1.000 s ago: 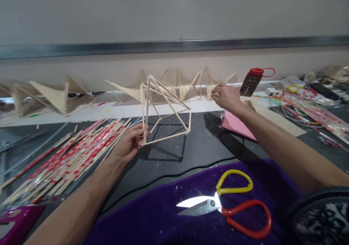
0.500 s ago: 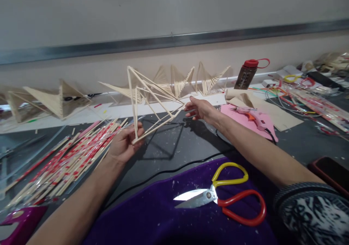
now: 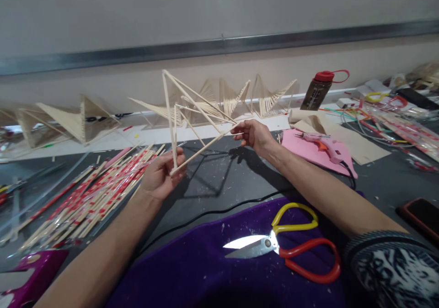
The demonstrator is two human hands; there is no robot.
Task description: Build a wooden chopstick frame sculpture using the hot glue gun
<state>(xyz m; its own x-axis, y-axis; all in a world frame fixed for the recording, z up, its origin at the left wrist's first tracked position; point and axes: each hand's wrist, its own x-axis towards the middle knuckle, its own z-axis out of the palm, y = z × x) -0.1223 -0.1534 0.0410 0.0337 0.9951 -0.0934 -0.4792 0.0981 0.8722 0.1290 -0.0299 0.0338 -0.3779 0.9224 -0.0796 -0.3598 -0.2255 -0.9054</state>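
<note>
A frame of thin wooden sticks point(image 3: 198, 155), joined at the corners, is held up above the grey table between my hands. My left hand point(image 3: 163, 173) grips its lower left corner, with the fingers behind the sticks. At the far right corner, my right hand point(image 3: 255, 138) has its thumb and fingertips closed on the stick ends. The frame's tall corner points upward on the left. Below my hands, scissors point(image 3: 267, 242) with one yellow and one red handle lie slightly open on purple cloth point(image 3: 192, 262).
Bundled sticks point(image 3: 99, 193) in plastic lie on the left. Several finished stick models point(image 3: 270, 98) line the wall. On the right are a pink glue gun point(image 3: 331, 149), a bottle point(image 3: 317, 93), brown paper point(image 3: 363, 146) and a phone point(image 3: 423, 216). A black cord point(image 3: 212, 215) crosses the table.
My right hand has closed from loosely spread fingers onto the frame's right corner. The frame has tilted slightly, its near corner still in my left hand. The whole view has shifted a little.
</note>
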